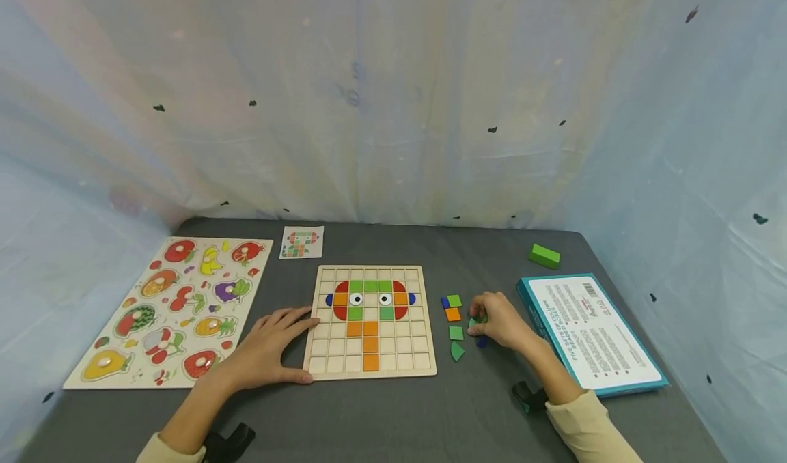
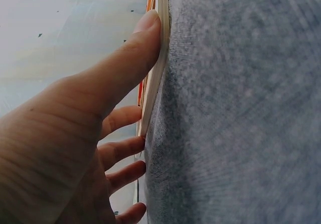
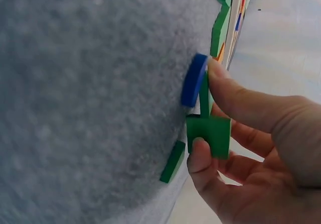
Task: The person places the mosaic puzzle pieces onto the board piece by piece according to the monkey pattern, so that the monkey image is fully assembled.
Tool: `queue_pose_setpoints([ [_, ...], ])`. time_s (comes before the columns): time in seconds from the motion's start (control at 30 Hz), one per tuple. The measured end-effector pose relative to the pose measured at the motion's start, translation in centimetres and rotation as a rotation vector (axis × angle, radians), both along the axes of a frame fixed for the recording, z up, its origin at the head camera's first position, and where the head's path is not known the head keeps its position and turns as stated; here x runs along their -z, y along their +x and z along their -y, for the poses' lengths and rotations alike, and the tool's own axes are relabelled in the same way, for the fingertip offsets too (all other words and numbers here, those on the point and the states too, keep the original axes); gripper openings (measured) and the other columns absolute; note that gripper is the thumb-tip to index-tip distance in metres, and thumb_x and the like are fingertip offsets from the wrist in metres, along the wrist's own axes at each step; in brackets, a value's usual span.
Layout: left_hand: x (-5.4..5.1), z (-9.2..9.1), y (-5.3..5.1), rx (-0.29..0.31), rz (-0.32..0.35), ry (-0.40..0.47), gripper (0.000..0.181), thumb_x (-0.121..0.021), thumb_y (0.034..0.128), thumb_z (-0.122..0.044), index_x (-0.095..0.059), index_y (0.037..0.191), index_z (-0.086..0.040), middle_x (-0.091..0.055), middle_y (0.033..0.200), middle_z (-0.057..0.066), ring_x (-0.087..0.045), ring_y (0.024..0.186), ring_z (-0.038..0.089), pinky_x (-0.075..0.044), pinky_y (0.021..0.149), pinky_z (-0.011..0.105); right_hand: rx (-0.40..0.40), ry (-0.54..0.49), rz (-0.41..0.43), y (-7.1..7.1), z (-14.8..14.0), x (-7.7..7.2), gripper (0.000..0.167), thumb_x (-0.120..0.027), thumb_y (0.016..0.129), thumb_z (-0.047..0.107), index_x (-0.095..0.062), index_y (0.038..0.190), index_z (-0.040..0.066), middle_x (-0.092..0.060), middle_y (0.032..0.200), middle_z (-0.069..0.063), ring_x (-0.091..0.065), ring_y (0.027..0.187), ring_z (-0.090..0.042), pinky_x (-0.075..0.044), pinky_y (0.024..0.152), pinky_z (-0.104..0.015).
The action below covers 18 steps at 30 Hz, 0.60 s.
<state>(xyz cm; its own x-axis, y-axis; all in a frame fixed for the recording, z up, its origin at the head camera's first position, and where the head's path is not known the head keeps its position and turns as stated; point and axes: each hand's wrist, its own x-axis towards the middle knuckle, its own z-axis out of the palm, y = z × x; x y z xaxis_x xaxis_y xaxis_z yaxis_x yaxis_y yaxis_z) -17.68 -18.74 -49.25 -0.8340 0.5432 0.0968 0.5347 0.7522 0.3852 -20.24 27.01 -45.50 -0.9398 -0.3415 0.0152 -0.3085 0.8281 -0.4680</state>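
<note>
A wooden grid board (image 1: pixel 403 362) holds red, green, orange and blue pieces and two eye pieces. My left hand (image 1: pixel 261 350) rests beside it, thumb and fingers spread and touching its left edge; the left wrist view shows the thumb of that hand (image 2: pixel 75 118) on the board's rim (image 2: pixel 155 78). Right of the board, my right hand (image 1: pixel 504 323) is low over loose pieces. In the right wrist view, the fingers of this hand (image 3: pixel 286 138) pinch a green square piece (image 3: pixel 215 133); a thin green piece is behind it, and a blue piece (image 3: pixel 194 81) lies by the thumb tip.
Loose green pieces (image 1: pixel 456 333), an orange piece (image 1: pixel 452 315) and a blue one lie between board and right hand. A fruit puzzle board (image 1: pixel 190 268) is at left, a pattern card (image 1: pixel 312 249) behind the grid, a blue-edged box (image 1: pixel 599 333) and green block (image 1: pixel 544 256) at right.
</note>
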Motion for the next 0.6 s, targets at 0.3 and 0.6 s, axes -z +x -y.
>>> queue_pose_setpoints([
  [0.3, -0.1, 0.0, 0.0, 0.002, 0.001, -0.004, 0.102, -0.069, 0.0683, -0.080, -0.051, 0.147, -0.018, -0.042, 0.152, 0.012, -0.038, 0.136, 0.036, -0.027, 0.104, 0.068, 0.017, -0.162, -0.038, 0.7, -0.5, -0.5, 0.015, -0.074, 0.081, -0.012, -0.070, 0.094, -0.006, -0.068, 0.093, -0.016, -0.068, 0.083, -0.031, -0.057, 0.070, -0.037],
  [0.6, 0.0, -0.1, 0.1, 0.004, 0.001, 0.006, 0.101, -0.070, 0.0682, -0.080, -0.051, 0.147, -0.019, -0.042, 0.152, 0.012, -0.038, 0.136, 0.036, -0.027, 0.104, 0.068, -0.098, -0.242, -0.193, 0.2, 3.7, -1.3, 0.018, -0.072, 0.085, -0.008, -0.074, 0.102, -0.001, -0.069, 0.095, -0.012, -0.068, 0.075, -0.024, -0.056, 0.066, -0.032],
])
